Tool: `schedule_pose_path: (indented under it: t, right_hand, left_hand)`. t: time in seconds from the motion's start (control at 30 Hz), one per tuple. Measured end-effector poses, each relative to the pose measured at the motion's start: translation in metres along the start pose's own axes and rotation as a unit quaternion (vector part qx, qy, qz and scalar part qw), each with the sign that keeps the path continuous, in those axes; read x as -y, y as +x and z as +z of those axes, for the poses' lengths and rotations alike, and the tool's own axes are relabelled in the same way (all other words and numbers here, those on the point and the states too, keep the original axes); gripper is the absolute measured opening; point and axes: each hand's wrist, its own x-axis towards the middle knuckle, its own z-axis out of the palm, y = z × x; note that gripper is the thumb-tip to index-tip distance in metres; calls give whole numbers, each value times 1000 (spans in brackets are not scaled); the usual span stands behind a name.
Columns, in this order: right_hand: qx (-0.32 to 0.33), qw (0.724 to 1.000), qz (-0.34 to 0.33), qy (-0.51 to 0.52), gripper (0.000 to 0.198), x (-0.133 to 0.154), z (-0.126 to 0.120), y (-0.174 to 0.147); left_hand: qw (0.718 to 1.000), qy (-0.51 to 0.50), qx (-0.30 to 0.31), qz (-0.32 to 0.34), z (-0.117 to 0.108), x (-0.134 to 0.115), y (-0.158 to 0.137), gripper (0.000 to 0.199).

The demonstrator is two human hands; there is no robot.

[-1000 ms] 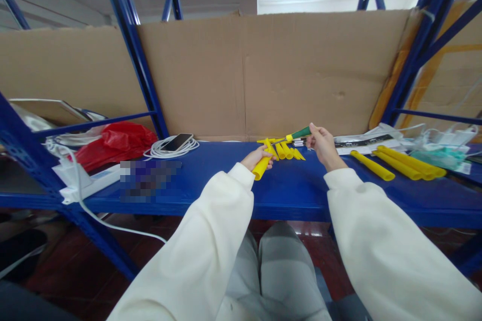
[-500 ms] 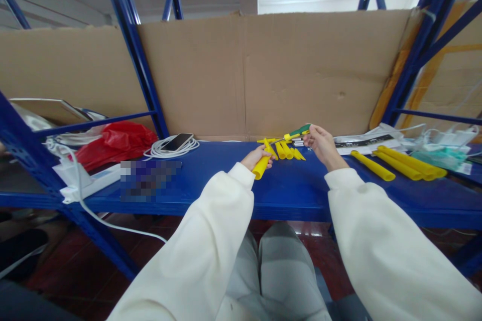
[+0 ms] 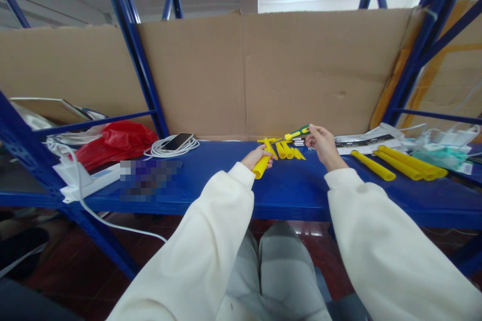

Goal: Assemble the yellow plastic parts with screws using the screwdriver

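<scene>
My left hand (image 3: 256,157) is closed around a yellow tube (image 3: 260,167) whose wide open end faces me. Its far end reaches up to the tip of a screwdriver (image 3: 297,133) with a green and yellow handle. The fingertips of my right hand (image 3: 322,144) pinch the butt of that handle, and the shaft slants down to the left. Whether the tip touches a screw is too small to tell. Just right of my left hand lie several short yellow pieces (image 3: 288,150). Small white and dark parts (image 3: 299,142) sit behind them, under the handle.
On the blue shelf (image 3: 222,195), several yellow tubes (image 3: 399,163) lie at right, near a printed sheet (image 3: 365,141) and a plastic bag (image 3: 439,158). At left are a phone (image 3: 178,142) on a coiled white cable, a red bag (image 3: 116,143) and a white power strip (image 3: 100,183). Cardboard (image 3: 293,70) stands behind.
The screwdriver handle has turned about its length, showing a different pattern of green and yellow. My right fingers have shifted slightly on it, while my left hand and the tube have stayed put.
</scene>
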Motion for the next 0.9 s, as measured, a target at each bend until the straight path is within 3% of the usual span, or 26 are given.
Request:
schedule_pose_path:
  t: [0.23, 0.5, 0.9]
  right_hand:
    - [-30, 999, 10, -24, 50, 3, 3, -3]
    - [-56, 998, 2, -32, 50, 5, 5, -5]
    - [-84, 995, -12, -60, 52, 6, 5, -7]
  left_hand:
    - [1000, 15, -19, 4, 6, -2, -6, 62]
    - [1000, -10, 11, 3, -4, 2, 5, 70]
    - [999, 49, -10, 12, 2, 0, -1, 72]
